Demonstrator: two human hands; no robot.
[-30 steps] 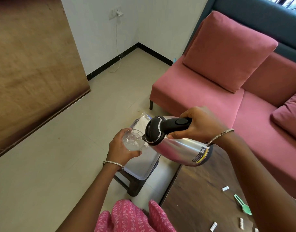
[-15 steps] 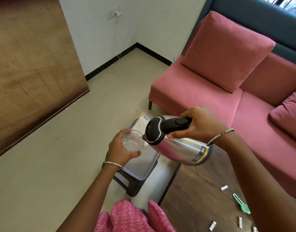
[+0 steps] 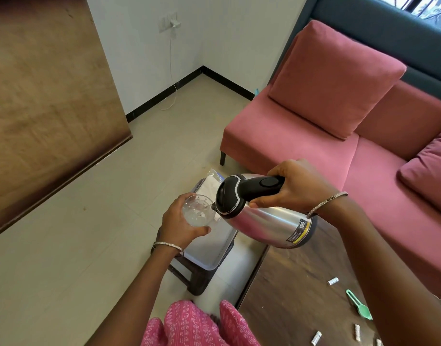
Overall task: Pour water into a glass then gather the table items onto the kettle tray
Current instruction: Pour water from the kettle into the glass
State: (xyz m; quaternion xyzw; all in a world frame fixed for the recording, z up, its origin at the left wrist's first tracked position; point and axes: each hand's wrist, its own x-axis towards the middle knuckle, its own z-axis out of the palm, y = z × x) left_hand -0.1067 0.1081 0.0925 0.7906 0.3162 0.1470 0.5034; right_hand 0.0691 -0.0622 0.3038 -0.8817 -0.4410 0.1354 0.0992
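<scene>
Nearest, a dark wooden worktop [image 3: 289,295]: a green plastic scoop [image 3: 359,305] lies among small white sachets [image 3: 332,281]. Above its far corner the right hand [image 3: 296,188], fingers wrapped round the black handle, tilts a stainless-steel kettle [image 3: 269,221], spout at the rim of a clear drinking glass [image 3: 198,211]. The left hand [image 3: 179,226] holds this glass, fingers curled round its wall, above a pale grey tray [image 3: 204,248] on a dark stool [image 3: 189,275]. Beyond stands a pink sofa [image 3: 289,143].
</scene>
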